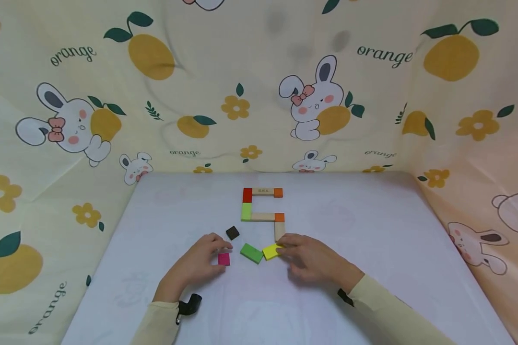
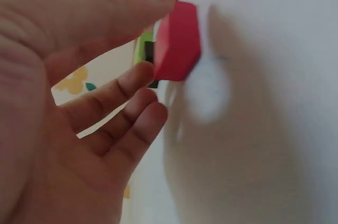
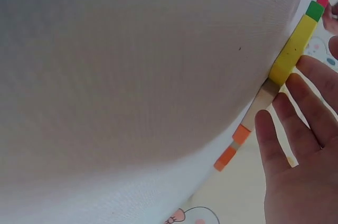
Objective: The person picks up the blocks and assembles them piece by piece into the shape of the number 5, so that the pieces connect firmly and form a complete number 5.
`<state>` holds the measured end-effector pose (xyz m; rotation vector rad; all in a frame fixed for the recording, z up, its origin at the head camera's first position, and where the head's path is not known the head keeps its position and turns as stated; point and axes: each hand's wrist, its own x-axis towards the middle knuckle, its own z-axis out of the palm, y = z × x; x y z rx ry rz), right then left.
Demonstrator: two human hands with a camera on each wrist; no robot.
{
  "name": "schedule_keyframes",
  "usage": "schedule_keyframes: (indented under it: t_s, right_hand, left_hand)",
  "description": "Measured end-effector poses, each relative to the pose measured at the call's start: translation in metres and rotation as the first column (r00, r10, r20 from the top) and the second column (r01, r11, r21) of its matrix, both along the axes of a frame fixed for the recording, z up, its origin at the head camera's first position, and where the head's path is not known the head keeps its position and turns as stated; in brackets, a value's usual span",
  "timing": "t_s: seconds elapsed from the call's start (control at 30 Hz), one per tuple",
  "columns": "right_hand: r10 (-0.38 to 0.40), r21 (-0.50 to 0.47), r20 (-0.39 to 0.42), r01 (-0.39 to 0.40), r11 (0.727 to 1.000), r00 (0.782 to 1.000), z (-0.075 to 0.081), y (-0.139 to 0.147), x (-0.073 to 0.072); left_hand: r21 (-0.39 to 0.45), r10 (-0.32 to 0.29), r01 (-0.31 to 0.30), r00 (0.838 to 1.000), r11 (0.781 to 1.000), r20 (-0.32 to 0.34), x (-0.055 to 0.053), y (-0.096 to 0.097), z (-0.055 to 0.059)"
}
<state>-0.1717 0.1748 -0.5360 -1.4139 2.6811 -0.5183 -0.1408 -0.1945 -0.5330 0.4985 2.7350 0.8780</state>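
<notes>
In the head view my left hand (image 1: 200,258) is around a small pink block (image 1: 223,259), thumb on the near side and fingers on the far side. The left wrist view shows the pink block (image 2: 180,42) beside the thumb tip and index fingertip; a firm pinch is not visible. My right hand (image 1: 312,258) has its fingertips at the right end of a yellow block (image 1: 271,252). Its fingers look extended along the yellow block (image 3: 292,49) in the right wrist view. A green block (image 1: 252,253) lies angled against the yellow one's left end.
A dark block (image 1: 232,233) lies beyond the left fingers. Behind, a joined figure holds a red block (image 1: 247,195), a light green block (image 1: 246,212), plain wooden blocks (image 1: 262,217) and orange blocks (image 1: 278,192). The white table (image 1: 349,206) meets a patterned cloth (image 1: 259,134).
</notes>
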Motion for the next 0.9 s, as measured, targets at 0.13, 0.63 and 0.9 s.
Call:
schedule_keyframes:
  t_s: [0.13,0.63,0.9]
  right_hand:
    - [-0.007,0.004,0.004,0.007,1.000,1.000,0.001,0.001,0.001]
    - [-0.010,0.009,-0.023,0.010,1.000,1.000,0.000,0.000,0.002]
    - [-0.018,0.040,-0.022,0.019,0.999,1.000,0.002,-0.001,0.003]
  left_hand:
    - [0.035,-0.044,0.044,0.999,0.998,0.008,0.002,-0.002,-0.003]
    - [0.011,-0.059,0.059,0.998,0.998,0.021,-0.001,0.001,-0.004]
    - [0.088,0.016,-0.015,1.000,0.996,-0.009,-0.013,0.008,0.001]
